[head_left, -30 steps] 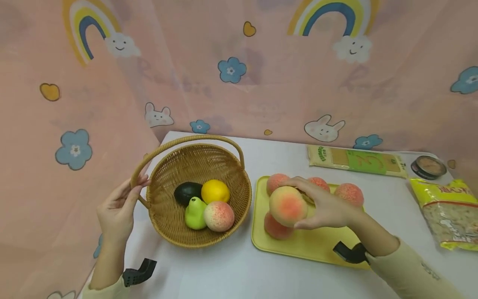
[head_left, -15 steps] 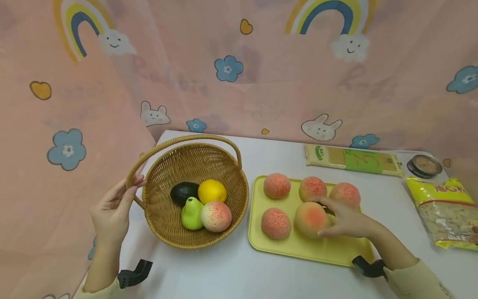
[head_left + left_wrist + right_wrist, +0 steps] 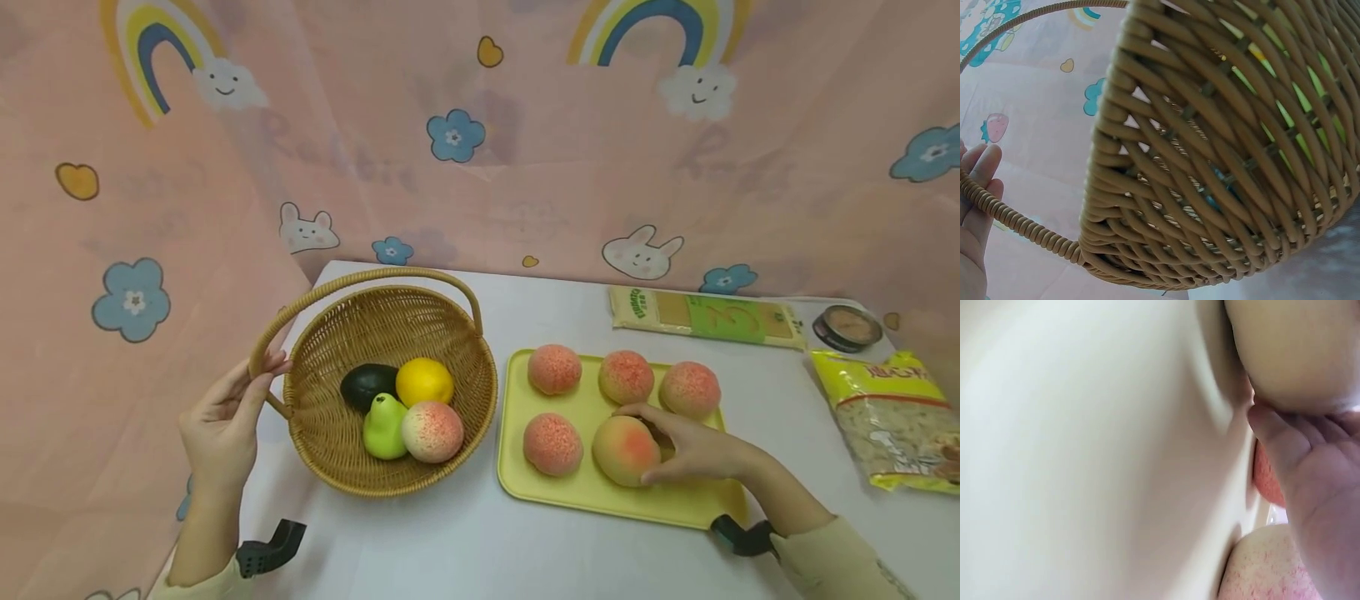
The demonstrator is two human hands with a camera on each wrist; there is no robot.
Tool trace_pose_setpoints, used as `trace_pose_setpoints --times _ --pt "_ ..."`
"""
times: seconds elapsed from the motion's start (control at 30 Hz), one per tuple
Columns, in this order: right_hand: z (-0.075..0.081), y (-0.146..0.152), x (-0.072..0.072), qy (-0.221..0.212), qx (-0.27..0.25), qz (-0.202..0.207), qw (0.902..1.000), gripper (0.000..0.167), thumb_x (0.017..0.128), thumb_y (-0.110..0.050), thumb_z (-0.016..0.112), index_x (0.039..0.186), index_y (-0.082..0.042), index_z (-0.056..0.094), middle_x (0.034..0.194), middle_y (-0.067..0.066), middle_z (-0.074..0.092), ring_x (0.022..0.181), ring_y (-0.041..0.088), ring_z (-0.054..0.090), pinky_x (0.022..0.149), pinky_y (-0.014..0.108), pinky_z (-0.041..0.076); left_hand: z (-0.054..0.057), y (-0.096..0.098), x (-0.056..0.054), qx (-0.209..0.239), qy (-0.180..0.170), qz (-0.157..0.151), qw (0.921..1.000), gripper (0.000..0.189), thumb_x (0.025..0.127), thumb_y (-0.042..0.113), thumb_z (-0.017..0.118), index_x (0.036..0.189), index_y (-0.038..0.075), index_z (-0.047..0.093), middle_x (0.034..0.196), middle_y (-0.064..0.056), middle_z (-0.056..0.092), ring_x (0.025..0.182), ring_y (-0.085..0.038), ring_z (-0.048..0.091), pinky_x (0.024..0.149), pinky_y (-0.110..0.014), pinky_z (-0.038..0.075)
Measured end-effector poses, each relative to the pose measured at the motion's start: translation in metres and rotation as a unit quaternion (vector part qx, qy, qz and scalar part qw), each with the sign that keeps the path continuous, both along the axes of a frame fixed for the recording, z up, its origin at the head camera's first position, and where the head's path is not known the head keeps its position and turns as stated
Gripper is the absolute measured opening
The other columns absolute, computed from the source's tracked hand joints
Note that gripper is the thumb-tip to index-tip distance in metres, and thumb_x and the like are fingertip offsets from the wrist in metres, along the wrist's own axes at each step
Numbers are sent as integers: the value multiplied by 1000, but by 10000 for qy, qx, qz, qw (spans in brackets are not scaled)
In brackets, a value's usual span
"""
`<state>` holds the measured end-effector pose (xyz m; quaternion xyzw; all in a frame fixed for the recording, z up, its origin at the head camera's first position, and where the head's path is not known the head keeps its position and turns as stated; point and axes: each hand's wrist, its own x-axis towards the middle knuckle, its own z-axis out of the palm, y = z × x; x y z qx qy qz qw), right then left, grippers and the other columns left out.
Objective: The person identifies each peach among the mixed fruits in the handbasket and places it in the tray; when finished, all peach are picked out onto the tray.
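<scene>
My left hand (image 3: 227,427) holds the side of the wicker basket's handle (image 3: 258,358) between thumb and fingers; in the left wrist view the fingers (image 3: 984,169) lie behind the handle. Inside the wicker basket (image 3: 330,450) are a dark avocado (image 3: 366,386), a yellow lemon (image 3: 425,382), a green pear (image 3: 385,429) and a speckled peach (image 3: 432,432). My right hand (image 3: 690,446) grips a yellow-orange peach (image 3: 624,450) from its right side, low on the yellow tray (image 3: 540,493). In the right wrist view this peach (image 3: 1300,353) sits against the fingers.
Several pink speckled peaches (image 3: 552,444) stand on the tray, along its back and front left. Behind it lies a noodle packet (image 3: 705,317), with a round dark-rimmed container (image 3: 847,327) to the right. A yellow snack bag (image 3: 892,421) lies at far right.
My right hand has carried the yellow-orange peach right and down, from above the tray's left part to its front middle. My left hand has stayed on the basket handle.
</scene>
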<state>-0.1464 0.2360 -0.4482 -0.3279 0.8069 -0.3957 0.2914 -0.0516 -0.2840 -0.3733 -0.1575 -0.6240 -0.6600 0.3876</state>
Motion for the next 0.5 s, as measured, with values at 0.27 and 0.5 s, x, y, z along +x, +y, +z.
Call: trace_pose_setpoints --times 0.27,0.5 --pt "3 0 -4 -339 109 368 9987 74 83 -22 73 143 -11 32 141 12 41 124 -7 38 101 12 32 1 0 1 -100 -13 160 9998 26 81 -27 50 107 -29 53 99 -16 72 90 -20 71 85 -23 55" --pt "9 1 3 -246 410 183 9987 81 82 -27 74 147 -12 27 148 14 35 127 -9 32 106 28 35 2 1 0 -94 49 -19 9999 26 81 -28 50 107 -31 51 100 -17 72 91 -21 71 87 -25 55"
